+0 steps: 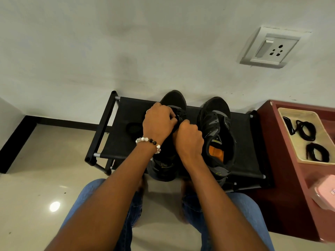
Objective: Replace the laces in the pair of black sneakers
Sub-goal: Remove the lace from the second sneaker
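Two black sneakers stand side by side on a low black rack (241, 142), toes toward the wall. My left hand (158, 122) and my right hand (189, 137) are both curled over the lacing area of the left sneaker (175, 99), pinching a black lace (180, 115) between them; most of that shoe's upper is hidden under my hands. The right sneaker (216, 131) stands untouched, with no lace in its eyelets and an orange insole showing. Coiled black laces (306, 130) lie in a beige tray (290, 140) to the right.
The tray sits on a dark red cabinet (290, 196) beside the rack, with a pink object (324, 193) at its near edge. A wall socket (273, 48) is above. My knees in blue jeans are below, over a glossy tile floor (36, 178).
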`<state>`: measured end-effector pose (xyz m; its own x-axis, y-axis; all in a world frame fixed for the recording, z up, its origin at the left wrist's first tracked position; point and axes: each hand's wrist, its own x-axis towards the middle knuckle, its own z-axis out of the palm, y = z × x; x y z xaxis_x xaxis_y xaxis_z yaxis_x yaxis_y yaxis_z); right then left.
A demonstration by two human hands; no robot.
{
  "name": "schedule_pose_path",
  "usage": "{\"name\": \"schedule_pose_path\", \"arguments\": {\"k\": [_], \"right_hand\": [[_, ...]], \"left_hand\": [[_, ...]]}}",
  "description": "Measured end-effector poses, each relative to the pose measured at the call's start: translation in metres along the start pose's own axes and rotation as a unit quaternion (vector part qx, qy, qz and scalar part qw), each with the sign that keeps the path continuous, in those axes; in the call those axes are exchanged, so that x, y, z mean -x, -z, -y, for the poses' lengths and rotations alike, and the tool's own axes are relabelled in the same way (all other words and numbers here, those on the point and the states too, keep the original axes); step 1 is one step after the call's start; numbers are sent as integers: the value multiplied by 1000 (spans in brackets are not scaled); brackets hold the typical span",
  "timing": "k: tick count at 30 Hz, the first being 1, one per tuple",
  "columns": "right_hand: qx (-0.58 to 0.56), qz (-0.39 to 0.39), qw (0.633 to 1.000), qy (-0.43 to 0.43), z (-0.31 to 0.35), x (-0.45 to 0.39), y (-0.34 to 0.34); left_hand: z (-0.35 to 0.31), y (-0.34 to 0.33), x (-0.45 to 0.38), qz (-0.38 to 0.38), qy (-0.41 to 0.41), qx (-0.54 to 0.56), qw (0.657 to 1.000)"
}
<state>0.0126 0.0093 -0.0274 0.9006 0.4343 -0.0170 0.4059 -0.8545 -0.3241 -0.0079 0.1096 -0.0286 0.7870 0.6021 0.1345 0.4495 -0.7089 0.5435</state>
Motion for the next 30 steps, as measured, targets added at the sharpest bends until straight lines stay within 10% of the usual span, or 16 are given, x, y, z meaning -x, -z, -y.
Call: {"name": "schedule_pose_path", "arguments": {"k": [6,9,13,20,26,30], "right_hand": [[-6,1,1000,-4,0,0,0],[-18,0,1000,-8,1,1,0],[-13,-1,1000,-13,1,2,2],[-17,1,999,28,0,-6,9],[-14,15,986,167,-1,-25,11],[41,26,985,164,2,-28,10]], "left_hand": [[-7,2,0,2,-18,-78,997],[0,14,-4,63,82,65,993],[13,40,-6,88,268,425,860],[24,51,6,37,224,-51,973],[10,63,18,305,81,98,944],[15,32,29,260,79,-32,962]]}}
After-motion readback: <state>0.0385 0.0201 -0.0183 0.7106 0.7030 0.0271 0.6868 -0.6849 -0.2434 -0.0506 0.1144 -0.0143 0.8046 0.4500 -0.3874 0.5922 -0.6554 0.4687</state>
